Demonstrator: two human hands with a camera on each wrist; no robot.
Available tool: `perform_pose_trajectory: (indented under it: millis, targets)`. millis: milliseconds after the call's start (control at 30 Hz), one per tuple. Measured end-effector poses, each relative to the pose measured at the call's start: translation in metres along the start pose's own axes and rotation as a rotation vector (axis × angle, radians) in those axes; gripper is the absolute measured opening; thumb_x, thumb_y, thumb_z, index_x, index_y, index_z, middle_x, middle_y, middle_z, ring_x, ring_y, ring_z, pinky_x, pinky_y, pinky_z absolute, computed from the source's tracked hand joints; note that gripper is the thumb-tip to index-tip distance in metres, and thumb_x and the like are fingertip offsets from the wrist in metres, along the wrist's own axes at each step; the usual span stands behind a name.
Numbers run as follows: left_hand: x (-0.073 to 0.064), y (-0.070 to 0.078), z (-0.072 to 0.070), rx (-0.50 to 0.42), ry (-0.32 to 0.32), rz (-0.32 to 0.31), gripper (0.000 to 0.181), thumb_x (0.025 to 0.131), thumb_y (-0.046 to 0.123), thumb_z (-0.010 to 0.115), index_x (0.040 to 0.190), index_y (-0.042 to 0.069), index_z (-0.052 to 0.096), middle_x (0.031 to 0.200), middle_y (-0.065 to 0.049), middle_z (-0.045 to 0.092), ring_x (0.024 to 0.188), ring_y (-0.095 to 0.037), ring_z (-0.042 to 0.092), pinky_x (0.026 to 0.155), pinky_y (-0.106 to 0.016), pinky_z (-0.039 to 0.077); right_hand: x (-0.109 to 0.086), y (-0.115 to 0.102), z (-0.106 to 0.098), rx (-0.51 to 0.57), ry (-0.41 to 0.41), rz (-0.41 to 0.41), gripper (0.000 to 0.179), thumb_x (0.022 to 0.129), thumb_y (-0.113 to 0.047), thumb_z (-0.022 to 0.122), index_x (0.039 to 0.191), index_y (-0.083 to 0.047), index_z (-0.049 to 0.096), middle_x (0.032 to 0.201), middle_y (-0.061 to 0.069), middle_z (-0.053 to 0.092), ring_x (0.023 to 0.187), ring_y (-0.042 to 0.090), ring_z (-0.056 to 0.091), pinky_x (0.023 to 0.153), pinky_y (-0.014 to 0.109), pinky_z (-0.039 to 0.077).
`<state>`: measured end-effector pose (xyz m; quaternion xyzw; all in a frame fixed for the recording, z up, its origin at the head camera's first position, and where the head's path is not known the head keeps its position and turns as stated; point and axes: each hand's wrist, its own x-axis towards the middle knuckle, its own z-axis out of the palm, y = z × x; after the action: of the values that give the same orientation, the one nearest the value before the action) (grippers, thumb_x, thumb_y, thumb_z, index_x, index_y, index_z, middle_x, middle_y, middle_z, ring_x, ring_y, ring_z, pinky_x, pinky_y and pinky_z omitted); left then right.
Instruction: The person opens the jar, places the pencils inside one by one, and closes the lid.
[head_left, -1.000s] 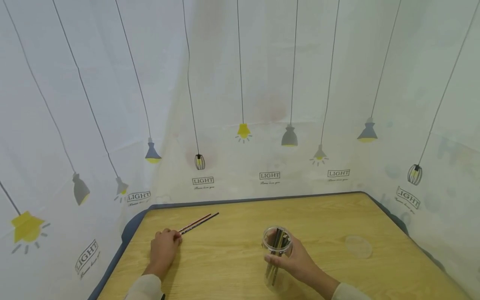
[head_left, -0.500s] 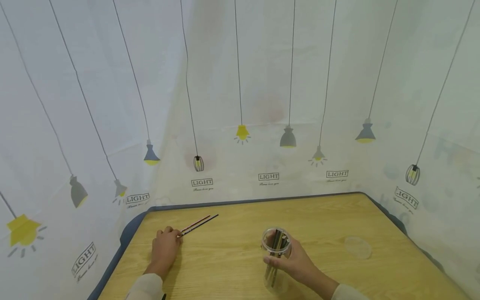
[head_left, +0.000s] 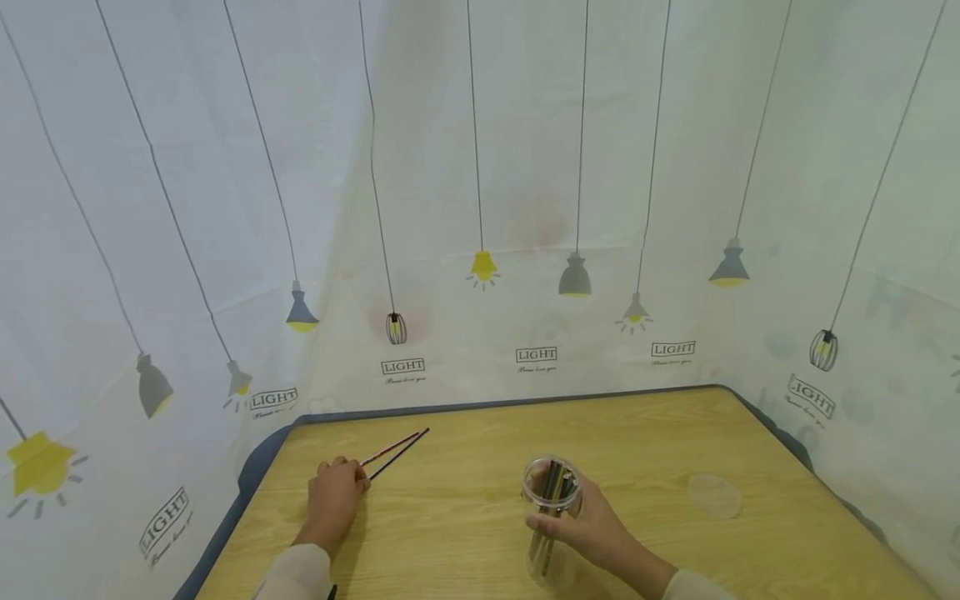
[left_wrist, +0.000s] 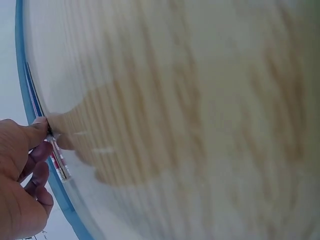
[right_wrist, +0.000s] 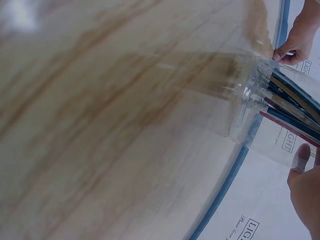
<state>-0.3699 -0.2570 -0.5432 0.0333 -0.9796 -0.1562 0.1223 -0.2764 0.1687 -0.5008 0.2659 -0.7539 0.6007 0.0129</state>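
Observation:
On the left of the table in the head view, my left hand pinches two thin pencils near their close ends. One is a reddish pencil, the other a dark blue pencil; they meet at the far tips. The left wrist view shows thumb and index finger on them, the other fingers curled below. My right hand grips a clear plastic jar from its right side. Inside it, several pencils stand leaning, mostly dark, with one red. The jar stands upright on the table.
A clear round lid lies flat on the wood-patterned table, right of the jar. The table has a blue edge. White sheeting printed with hanging lamps rises around its back and sides.
My left hand has shifted slightly right. The dark blue pencil's far tip has swung toward the reddish one, and a gap has opened between them near the fingers. The right hand keeps its place.

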Motion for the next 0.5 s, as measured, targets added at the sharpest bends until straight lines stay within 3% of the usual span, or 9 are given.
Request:
perform_pose_trajectory:
  millis: [200,500]
  targets:
    - [-0.0024,0.0029,-0.0005,-0.001,-0.029,0.006,0.010,0.103,0.017,0.079,0.100,0.007,0.078,0.116,-0.017,0.071,0.109,-0.039,0.062,0.094,-0.064,0.055,0.0001,0.0002,0.0016,0.003,0.000,-0.003,0.061,0.099,-0.014,0.083,0.152,-0.004,0.055,0.143,0.018,0.070,0.130,0.008,0.069,0.113,0.018,0.047]
    - [-0.0073,0.0038,0.0028,-0.043,-0.017,0.043,0.012,0.103,0.019,0.077,0.096,0.010,0.076,0.112,-0.016,0.071,0.103,-0.035,0.061,0.088,-0.060,0.054,-0.0013,0.0003,0.0016,-0.008,0.003,0.001,0.062,0.098,-0.015,0.084,0.152,-0.006,0.056,0.144,0.016,0.071,0.130,0.006,0.069,0.114,0.017,0.046]
